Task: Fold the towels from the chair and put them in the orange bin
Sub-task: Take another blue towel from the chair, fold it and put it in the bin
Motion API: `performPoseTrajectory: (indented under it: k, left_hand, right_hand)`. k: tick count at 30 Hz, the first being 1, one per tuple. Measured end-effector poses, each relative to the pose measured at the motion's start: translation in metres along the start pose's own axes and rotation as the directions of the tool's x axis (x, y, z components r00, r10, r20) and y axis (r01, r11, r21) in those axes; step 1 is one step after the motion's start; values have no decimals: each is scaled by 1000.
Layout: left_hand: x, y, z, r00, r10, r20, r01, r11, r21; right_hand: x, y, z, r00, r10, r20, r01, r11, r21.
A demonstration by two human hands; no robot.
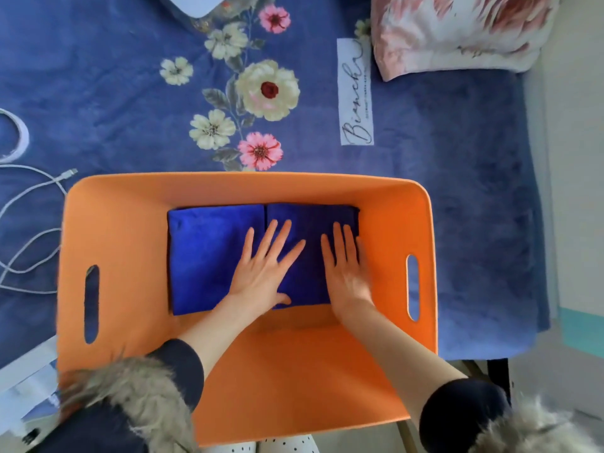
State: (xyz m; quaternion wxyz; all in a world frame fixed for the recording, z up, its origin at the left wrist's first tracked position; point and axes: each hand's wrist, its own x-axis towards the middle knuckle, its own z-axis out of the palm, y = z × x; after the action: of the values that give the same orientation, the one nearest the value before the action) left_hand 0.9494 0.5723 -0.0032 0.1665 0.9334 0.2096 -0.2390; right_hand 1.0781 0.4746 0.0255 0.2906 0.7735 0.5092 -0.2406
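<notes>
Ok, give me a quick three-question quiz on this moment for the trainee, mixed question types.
1. True or false: both hands lie flat with straight fingers on the right-hand folded blue towel in the orange bin.
2. How many folded blue towels lie side by side in the bin? A) one B) two C) four
3. Fill in: the white charging cable lies on the blanket to the bin's ____ in the picture.

Key:
1. True: left hand and right hand both press it, though the left hand's outer fingers reach toward the left towel.
2. B
3. left
</notes>
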Motion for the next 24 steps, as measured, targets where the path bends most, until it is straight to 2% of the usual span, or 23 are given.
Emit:
performPoseTrajectory:
  k: [3,8,12,14,17,20,24]
  left_hand:
    - [16,-17,4,998,-39,46,36,997,67]
    - [26,-24,15,997,-65,36,63,997,54]
    - [28,-16,5,987,-110,114,102,992,75]
    - [24,-12,-5,980,-114,163,108,993,46]
    - [7,-9,-27,975,-107,196,122,990,-66]
    - [-24,-8,-58,978,-158,137,186,957,-222]
    - [-69,0,-111,980,-197,17,192,927,-323]
  right_hand:
    - [23,9,4,997,35,76,-31,998,-47]
    - [39,10,17,996,16,90,-9,997,-80]
    - [42,11,13,994,-3,111,11,997,-71]
    - [34,12,7,992,-15,125,13,1000,16]
    - [9,15,-7,994,-57,98,31,969,244]
    - [-25,20,-34,997,-67,-24,71,904,422]
    - [-72,32,-84,981,-25,-190,116,869,481]
